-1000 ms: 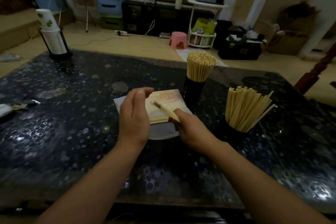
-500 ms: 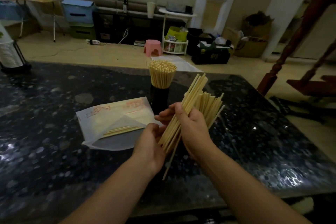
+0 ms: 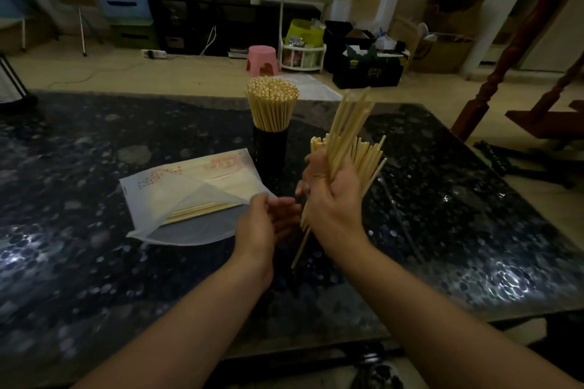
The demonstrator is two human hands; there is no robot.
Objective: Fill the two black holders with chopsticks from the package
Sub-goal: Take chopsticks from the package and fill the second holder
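My right hand (image 3: 331, 199) grips a bundle of pale wooden chopsticks (image 3: 347, 133), tilted up to the right above the table. My left hand (image 3: 268, 221) is just left of the bundle's lower ends, fingers loosely curled and holding nothing. A black holder (image 3: 270, 148) packed full of chopsticks (image 3: 271, 104) stands upright behind my hands. Chopsticks of the second holder (image 3: 368, 155) fan out behind my right hand; that holder itself is hidden. The package (image 3: 189, 196), a flat translucent bag with red print, lies open to the left with a few chopsticks (image 3: 199, 210) inside.
The dark speckled table (image 3: 94, 167) reaches its right edge near a red wooden post (image 3: 505, 50). A cup dispenser stand (image 3: 12, 85) sits at the far left. Behind the table on the floor are a pink stool (image 3: 262, 60), bins and boxes.
One second ago my right hand was pulling chopsticks from the package. It now holds the bundle raised beside the second holder. My left hand has left the package and come beside the bundle.
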